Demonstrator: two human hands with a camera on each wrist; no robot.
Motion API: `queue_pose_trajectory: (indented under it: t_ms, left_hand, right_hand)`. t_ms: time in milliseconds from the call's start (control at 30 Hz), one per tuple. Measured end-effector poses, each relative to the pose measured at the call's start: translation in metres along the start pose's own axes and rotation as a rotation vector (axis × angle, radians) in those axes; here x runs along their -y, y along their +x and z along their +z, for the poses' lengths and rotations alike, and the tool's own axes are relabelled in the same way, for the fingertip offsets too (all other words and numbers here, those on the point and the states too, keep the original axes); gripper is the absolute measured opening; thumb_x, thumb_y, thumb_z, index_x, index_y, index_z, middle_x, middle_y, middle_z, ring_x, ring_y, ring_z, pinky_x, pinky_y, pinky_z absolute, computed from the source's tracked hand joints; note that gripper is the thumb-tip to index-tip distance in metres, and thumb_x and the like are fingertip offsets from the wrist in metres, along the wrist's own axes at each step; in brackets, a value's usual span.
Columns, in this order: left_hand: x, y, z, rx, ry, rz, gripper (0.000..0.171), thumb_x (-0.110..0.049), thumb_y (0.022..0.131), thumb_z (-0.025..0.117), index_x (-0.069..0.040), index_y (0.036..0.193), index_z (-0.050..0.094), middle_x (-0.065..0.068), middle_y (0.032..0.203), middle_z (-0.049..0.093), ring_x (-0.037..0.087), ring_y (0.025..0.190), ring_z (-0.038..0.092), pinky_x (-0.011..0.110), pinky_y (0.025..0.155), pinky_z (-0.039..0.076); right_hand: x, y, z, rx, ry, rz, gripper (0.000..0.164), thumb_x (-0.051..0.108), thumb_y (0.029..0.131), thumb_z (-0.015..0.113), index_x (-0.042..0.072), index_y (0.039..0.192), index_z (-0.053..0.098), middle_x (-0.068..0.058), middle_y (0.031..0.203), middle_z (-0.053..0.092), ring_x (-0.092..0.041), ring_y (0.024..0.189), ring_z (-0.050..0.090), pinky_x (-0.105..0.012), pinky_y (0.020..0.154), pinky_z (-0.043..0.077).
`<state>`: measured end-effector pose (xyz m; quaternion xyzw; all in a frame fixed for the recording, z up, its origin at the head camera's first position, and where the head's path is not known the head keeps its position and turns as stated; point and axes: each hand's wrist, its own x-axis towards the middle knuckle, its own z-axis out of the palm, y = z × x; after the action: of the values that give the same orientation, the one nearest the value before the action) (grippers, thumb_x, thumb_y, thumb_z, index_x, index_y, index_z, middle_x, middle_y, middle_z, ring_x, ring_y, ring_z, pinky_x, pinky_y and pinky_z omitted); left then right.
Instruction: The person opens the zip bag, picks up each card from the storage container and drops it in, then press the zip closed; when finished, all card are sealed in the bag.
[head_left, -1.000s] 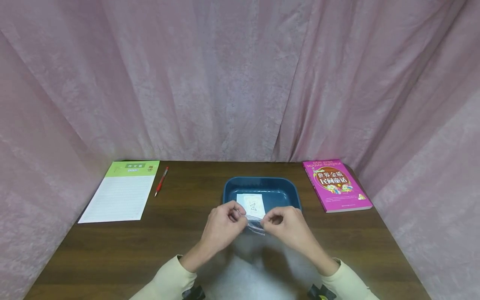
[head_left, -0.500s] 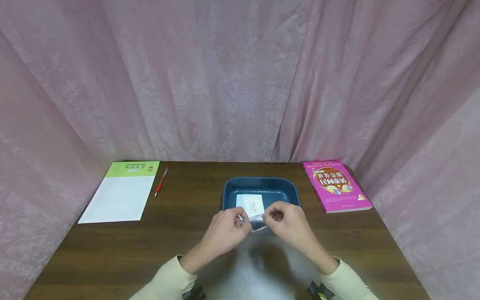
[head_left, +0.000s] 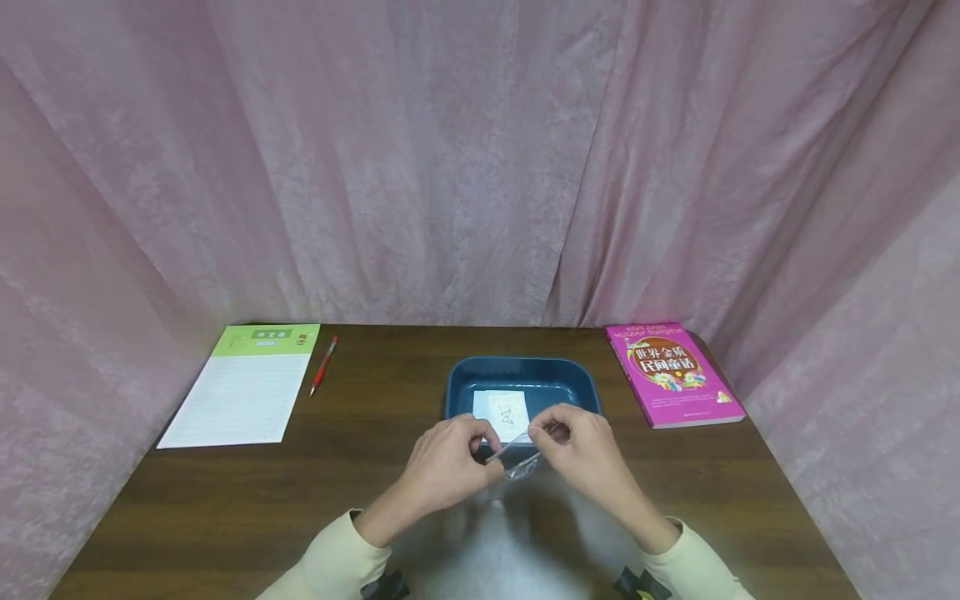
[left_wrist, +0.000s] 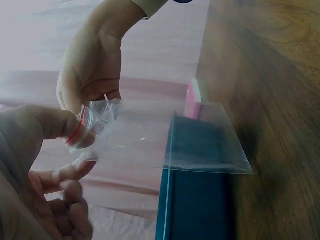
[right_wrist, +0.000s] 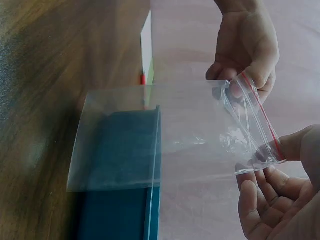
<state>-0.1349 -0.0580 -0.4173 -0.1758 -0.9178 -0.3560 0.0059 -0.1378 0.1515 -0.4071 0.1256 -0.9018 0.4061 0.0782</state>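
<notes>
A clear zip-lock bag (left_wrist: 200, 142) with a red line along its top hangs between both hands, above the table's near side. My left hand (head_left: 452, 464) pinches one side of the bag's mouth between thumb and fingers. At the other side, my right hand (head_left: 577, 446) pinches the same top edge. The right wrist view shows the bag (right_wrist: 185, 130) flat and see-through, its zip strip bowed near the fingers. Just beyond the hands lies a white card (head_left: 501, 410) with a small butterfly-like drawing, inside a dark blue tray (head_left: 555, 362).
A lined writing pad (head_left: 240, 392) with a green header lies at the left, a red pen (head_left: 324, 367) beside it. A pink book (head_left: 675, 375) lies at the back right. Pink curtains (head_left: 450, 167) stand behind the wooden table (head_left: 225, 508).
The bag's top edges have come apart into a visible gap between the hands. My left hand has shifted slightly toward me; card and tray stay put.
</notes>
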Motion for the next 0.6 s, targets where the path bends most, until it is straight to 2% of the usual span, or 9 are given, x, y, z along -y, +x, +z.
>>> queue_pose_trajectory:
  t_ms: [100,167,267,367,500,600]
  left_hand:
    - [0.001,0.0001,0.0004,0.016,-0.03,0.042,0.014,-0.016,0.075,0.078,-0.022,0.085,0.071,-0.012,0.077,0.055,0.005,0.068,0.052,0.024,0.06,0.043]
    - [0.0015,0.0005,0.0017,0.025,-0.073,0.076,0.014,-0.012,0.077,0.075,-0.02,0.087,0.071,-0.013,0.079,0.06,0.003,0.07,0.057,0.024,0.065,0.048]
    - [0.0018,0.001,0.0039,0.013,-0.125,0.1,0.012,-0.007,0.081,0.071,-0.017,0.087,0.072,-0.013,0.075,0.063,0.001,0.064,0.058,0.023,0.063,0.05]
    - [0.0017,0.0009,0.006,-0.045,-0.135,0.102,0.011,-0.007,0.084,0.07,-0.017,0.085,0.073,-0.013,0.072,0.063,0.0,0.059,0.056,0.022,0.06,0.049]
    - [-0.0002,-0.0005,0.0064,-0.115,-0.135,0.099,0.009,-0.012,0.087,0.071,-0.019,0.083,0.074,-0.013,0.072,0.065,-0.001,0.062,0.057,0.022,0.062,0.05]
    - [-0.0021,-0.0022,0.0056,-0.115,-0.146,0.102,0.007,-0.015,0.089,0.072,-0.017,0.085,0.077,-0.01,0.076,0.07,-0.001,0.065,0.06,0.021,0.064,0.052]
  right_hand:
    - [-0.0006,0.0003,0.0003,0.001,0.002,0.003,0.006,0.01,0.087,0.079,0.013,0.085,0.075,0.007,0.082,0.07,-0.007,0.075,0.061,-0.027,0.07,0.053]
    - [-0.0014,0.0003,0.0004,0.001,0.008,0.001,0.006,0.01,0.087,0.08,0.014,0.085,0.075,0.008,0.082,0.07,-0.007,0.074,0.062,-0.026,0.07,0.054]
    - [-0.0023,0.0002,0.0001,-0.011,0.012,-0.008,0.007,0.01,0.086,0.08,0.015,0.084,0.076,0.008,0.081,0.07,-0.007,0.073,0.062,-0.026,0.069,0.054]
    - [-0.0036,0.0005,-0.0014,-0.027,0.008,-0.017,0.005,0.013,0.086,0.081,0.014,0.084,0.076,0.008,0.081,0.071,-0.007,0.073,0.062,-0.026,0.068,0.053]
    - [-0.0062,0.0016,-0.0041,-0.028,0.003,-0.012,0.008,0.019,0.088,0.081,0.012,0.087,0.077,0.008,0.082,0.072,-0.007,0.073,0.061,-0.025,0.067,0.052]
    - [-0.0093,0.0034,-0.0047,-0.025,0.005,-0.002,0.01,0.022,0.089,0.081,0.013,0.088,0.078,0.008,0.083,0.072,-0.01,0.072,0.061,-0.025,0.065,0.051]
